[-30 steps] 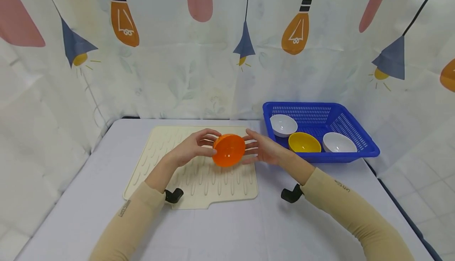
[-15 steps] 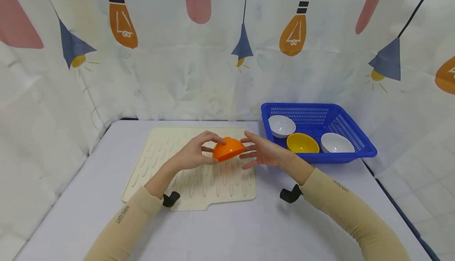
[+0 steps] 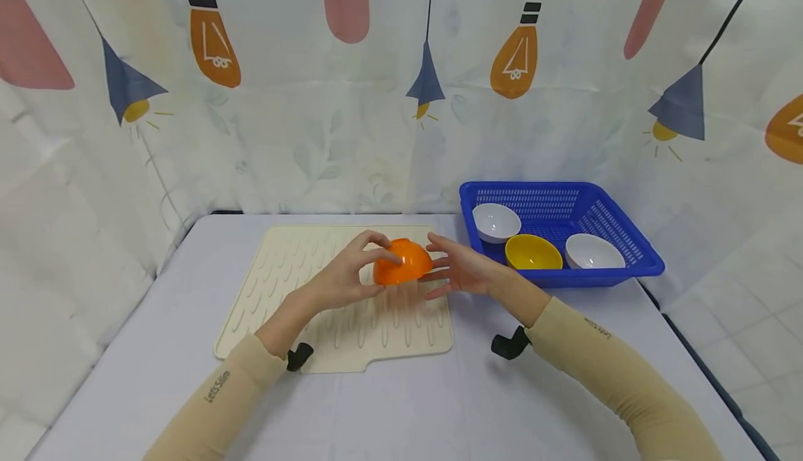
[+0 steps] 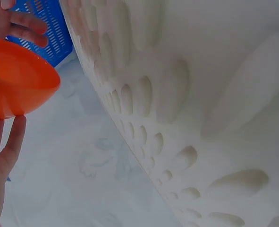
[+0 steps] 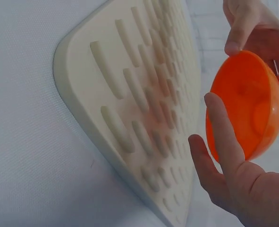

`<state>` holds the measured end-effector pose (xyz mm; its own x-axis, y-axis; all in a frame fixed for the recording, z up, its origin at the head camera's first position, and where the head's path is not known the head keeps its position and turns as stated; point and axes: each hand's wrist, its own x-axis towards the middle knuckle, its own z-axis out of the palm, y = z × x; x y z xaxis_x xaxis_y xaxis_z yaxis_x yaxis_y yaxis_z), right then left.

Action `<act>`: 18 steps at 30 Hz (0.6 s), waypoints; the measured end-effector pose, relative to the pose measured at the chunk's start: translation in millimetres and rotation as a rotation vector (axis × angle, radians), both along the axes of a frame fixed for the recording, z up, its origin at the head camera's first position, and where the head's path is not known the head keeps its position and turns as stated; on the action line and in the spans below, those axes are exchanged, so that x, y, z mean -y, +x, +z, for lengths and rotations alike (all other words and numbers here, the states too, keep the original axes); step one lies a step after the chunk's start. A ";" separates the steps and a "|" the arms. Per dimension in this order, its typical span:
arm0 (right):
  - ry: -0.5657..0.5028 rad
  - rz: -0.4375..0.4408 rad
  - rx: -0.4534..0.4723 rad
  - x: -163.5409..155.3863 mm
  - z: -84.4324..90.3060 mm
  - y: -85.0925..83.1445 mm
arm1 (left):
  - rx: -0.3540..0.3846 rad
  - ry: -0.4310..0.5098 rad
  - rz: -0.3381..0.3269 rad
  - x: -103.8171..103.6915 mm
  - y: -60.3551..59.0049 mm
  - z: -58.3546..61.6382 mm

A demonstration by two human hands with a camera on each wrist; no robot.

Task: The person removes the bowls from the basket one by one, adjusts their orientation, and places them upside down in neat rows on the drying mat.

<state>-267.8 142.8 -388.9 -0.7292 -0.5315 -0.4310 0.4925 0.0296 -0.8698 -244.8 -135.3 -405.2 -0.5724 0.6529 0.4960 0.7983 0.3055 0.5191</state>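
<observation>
Holding 1 orange bowl (image 3: 410,263) above cream mat (image 3: 370,332), my left hand (image 3: 341,276) gripping it; my right hand (image 3: 467,270), fingers extended alongside, probably for steadying, contact unclear. 3 bowls (image 3: 533,253): blue basket (image 3: 558,279), likely kept together.

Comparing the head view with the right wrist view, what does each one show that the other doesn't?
Only the head view: the blue basket with two white bowls and a yellow bowl, plus printed light bulbs behind.
Only the right wrist view: the inside of the orange bowl.
Both: that bowl held in the left hand, the right hand beside it, the cream ridged mat.
</observation>
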 end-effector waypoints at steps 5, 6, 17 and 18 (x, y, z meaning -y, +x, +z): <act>0.001 0.002 0.004 1.4 0.4 0.2 | -0.113 -0.067 -0.022 -1.6 2.4 0.6; 0.001 0.003 0.004 1.5 0.6 0.3 | -0.126 -0.081 -0.024 -2.0 3.1 0.9; 0.016 -0.007 0.005 3.4 0.0 1.0 | -0.323 -0.248 -0.022 -9.2 11.5 3.7; 0.019 -0.003 0.000 3.1 -0.2 1.1 | -0.350 -0.264 -0.020 -10.0 12.0 3.6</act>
